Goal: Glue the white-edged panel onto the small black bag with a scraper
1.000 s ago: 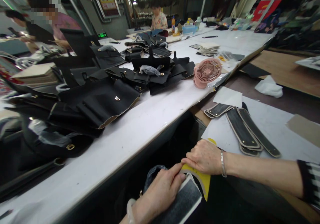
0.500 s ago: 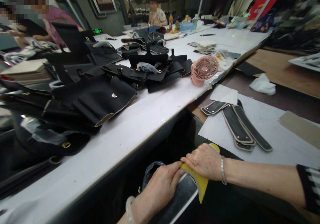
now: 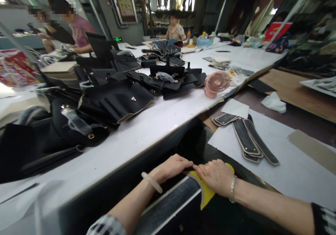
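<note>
My right hand point(image 3: 216, 175) is closed around a yellow curved sheet point(image 3: 208, 194), which bends over the end of a black panel point(image 3: 170, 203) with pale edges. A yellow end also shows above my knuckles. My left hand point(image 3: 174, 166) reaches over the panel's far side, fingers pressed together and tips meeting my right hand by the sheet's upper corner. What the left fingertips pinch, if anything, is hidden. The panel slants down toward me, its near end cut off by the frame.
Black leather bag pieces point(image 3: 123, 98) cover the left of the white table point(image 3: 147, 137). A pink fan point(image 3: 217, 83) stands near its edge. Dark straps with pale borders point(image 3: 246, 137) lie on white paper at right. Several people sit farther back, one in a pink top point(image 3: 81, 32).
My left hand has moved from gripping the panel's side up to its far edge beside my right hand. My right hand keeps hold of the yellow sheet. The camera view has shifted.
</note>
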Tool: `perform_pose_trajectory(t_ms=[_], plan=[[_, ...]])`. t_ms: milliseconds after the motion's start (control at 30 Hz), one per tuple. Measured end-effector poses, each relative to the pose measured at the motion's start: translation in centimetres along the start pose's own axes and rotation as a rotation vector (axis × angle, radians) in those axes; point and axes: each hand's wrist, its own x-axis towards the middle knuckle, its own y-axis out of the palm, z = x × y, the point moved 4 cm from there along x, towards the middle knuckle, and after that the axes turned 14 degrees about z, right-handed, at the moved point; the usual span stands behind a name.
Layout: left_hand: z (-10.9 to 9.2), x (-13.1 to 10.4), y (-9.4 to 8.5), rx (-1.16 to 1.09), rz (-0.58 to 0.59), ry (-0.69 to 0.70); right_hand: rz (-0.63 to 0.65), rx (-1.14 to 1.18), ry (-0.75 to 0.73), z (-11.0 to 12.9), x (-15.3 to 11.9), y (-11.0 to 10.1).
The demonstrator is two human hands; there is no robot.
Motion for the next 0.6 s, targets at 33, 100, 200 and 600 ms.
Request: perform_pose_trajectory(t_ms=[33, 100, 200, 600], plan=[[0.0, 0.3, -0.1, -0.024, 0.006, 0.002, -0.002, -0.006, 0.006, 0.0, -0.2, 0.2], [-0.1, 0.7, 0.0, -0.067, 0.025, 0.017, -0.007, -0.012, 0.016, 0.0, -0.5, 0.4], [-0.1, 0.8, 0.3, -0.088, 0.041, 0.044, -0.017, 0.000, 0.014, 0.0, -0.6, 0.7], [-1.3, -0.8, 0.4, 0.107, -0.023, 0.027, -0.004, 0.356, -0.076, -4.8, -0.9, 2.3]])
